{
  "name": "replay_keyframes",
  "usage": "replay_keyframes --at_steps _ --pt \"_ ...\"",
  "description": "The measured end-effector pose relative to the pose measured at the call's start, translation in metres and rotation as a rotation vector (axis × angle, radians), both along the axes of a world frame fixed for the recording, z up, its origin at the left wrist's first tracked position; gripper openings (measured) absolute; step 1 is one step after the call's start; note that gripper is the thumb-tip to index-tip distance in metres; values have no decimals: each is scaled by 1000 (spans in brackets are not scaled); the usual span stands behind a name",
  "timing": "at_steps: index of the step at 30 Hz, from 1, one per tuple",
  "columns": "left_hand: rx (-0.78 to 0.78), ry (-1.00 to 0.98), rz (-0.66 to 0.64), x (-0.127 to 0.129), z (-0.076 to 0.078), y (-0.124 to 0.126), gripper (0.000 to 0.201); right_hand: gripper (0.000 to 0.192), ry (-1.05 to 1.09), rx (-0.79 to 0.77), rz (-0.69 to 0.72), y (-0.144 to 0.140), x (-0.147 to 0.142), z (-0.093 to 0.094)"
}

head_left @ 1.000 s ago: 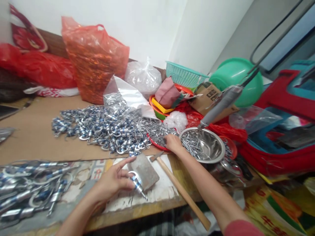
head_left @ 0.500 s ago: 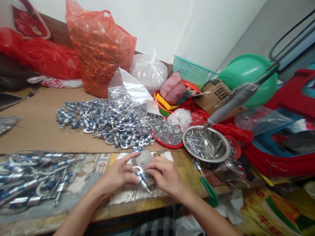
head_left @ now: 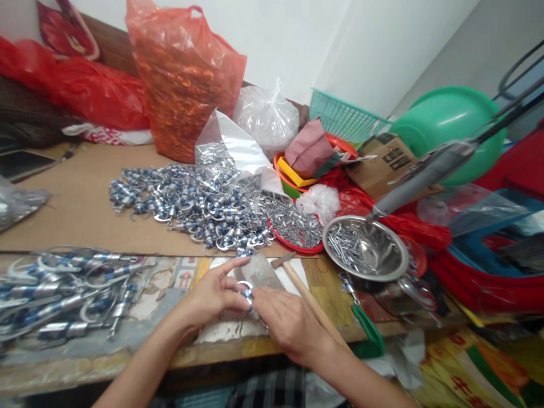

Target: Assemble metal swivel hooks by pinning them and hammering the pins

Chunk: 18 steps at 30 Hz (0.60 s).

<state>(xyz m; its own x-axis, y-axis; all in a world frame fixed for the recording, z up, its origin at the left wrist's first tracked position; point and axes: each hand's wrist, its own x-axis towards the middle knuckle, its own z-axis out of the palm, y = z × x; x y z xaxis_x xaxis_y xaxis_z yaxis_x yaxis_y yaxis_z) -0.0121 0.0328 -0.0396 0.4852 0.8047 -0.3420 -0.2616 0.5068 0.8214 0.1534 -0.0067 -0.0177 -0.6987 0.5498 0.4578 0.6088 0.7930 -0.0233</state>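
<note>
Between both hands (head_left: 255, 309), clip (head_left: 247, 294) upright.

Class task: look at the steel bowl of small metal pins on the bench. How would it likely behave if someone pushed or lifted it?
The steel bowl looks smooth and rounded, so it would probably slide or rock. The pins lie loose, so they would likely shift and add weight.

Head-worn camera looks forward and down, close over the cluttered workbench (head_left: 76, 215).

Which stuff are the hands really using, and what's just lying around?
In use: left hand, right hand, small clip, grey block.

Lying about: hammer, steel bowl, clip pile, orange bag, green basin.
</note>
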Motion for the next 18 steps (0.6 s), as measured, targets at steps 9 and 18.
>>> replay_keyframes --at_steps 9,18 --pt "-6 7 -13 -1 0 0 85 36 82 -46 -117 -16 14 -11" --pt "19 70 2 -1 -1 1 88 26 133 -439 -728 -10 95 -48"
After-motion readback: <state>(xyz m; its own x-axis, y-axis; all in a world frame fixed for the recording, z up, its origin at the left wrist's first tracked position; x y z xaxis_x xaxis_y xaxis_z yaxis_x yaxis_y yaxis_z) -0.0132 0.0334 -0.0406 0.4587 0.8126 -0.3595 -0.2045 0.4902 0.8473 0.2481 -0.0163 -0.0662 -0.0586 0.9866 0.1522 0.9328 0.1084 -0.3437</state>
